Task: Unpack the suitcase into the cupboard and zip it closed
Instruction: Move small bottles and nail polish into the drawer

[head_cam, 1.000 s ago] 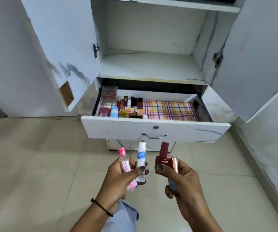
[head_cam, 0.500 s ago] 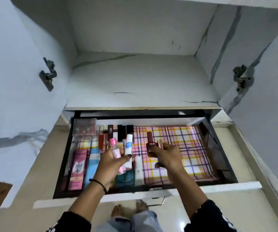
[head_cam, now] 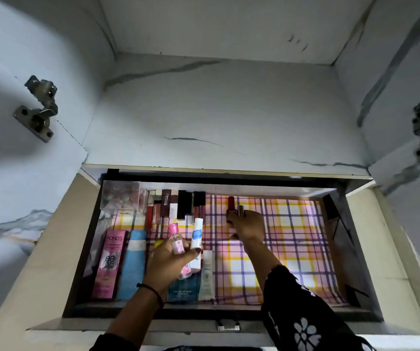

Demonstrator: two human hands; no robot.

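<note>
Gripping 2 small bottles (head_cam: 177, 243), left hand (head_cam: 168, 259) hovers over drawer (head_cam: 292, 314); right hand (head_cam: 249, 226) clutches dark-red bottle (head_cam: 231, 203).

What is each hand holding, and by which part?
Left hand grips a pink-capped bottle and a white tube together, round their middles. Right hand holds a red bottle by its lower body, plus a metallic piece, mostly hidden.

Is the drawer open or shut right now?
Open. The drawer sticks out of the cupboard, and you can see its checked lining and a pink box inside.
</note>
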